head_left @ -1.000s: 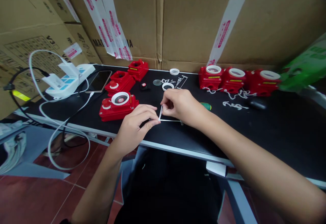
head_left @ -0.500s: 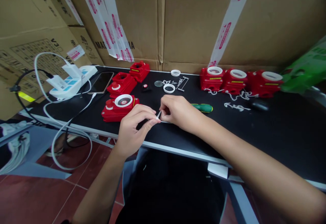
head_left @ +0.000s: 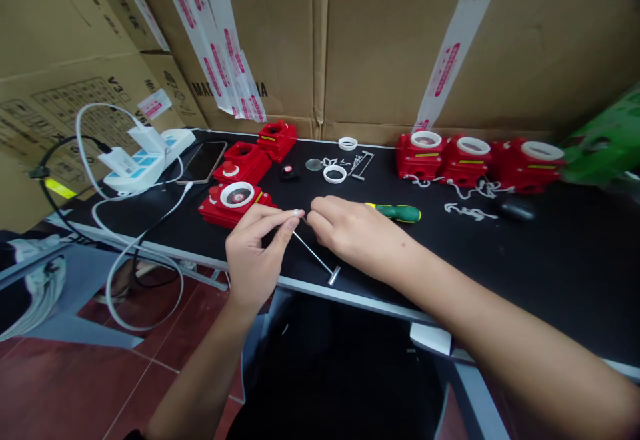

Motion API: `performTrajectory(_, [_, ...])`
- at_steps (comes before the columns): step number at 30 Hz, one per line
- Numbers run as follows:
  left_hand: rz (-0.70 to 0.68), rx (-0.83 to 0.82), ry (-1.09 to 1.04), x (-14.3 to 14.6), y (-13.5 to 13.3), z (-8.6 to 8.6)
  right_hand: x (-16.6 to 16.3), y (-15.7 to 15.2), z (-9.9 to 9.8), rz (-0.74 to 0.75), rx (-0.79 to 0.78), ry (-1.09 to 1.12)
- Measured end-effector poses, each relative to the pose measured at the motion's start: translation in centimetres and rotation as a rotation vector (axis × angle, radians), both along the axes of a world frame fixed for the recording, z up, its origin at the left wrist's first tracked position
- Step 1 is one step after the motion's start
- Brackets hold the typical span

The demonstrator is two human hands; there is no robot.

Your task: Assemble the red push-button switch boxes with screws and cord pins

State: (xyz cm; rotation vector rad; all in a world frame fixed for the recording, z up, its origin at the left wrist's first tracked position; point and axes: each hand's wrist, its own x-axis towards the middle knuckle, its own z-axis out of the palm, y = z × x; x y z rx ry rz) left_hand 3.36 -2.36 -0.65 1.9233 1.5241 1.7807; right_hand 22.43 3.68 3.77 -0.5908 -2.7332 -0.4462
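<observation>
While my left hand (head_left: 256,253) pinched a metal rod (head_left: 313,251) near the table's (head_left: 465,280) front edge, my right hand (head_left: 345,230) hid its hold; four boxes (head_left: 417,166) were ringed, two rings (head_left: 335,181) loose.

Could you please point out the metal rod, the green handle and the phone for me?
Metal rod (head_left: 313,253): head view, middle of its exposed shaft.
Green handle (head_left: 401,213): head view, middle of its green surface.
Phone (head_left: 205,161): head view, middle of its dark screen.
</observation>
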Motion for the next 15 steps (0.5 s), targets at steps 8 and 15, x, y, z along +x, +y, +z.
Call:
performTrajectory(8, [0.085,-0.029,0.134,0.5,-0.2,0.1,1.1,-0.6,1.3,0.214,0.110,0.083])
performTrajectory(15, [-0.182,-0.073,0.240,0.0,0.1,0.3,1.8,0.9,0.8,0.259,-0.205,0.301])
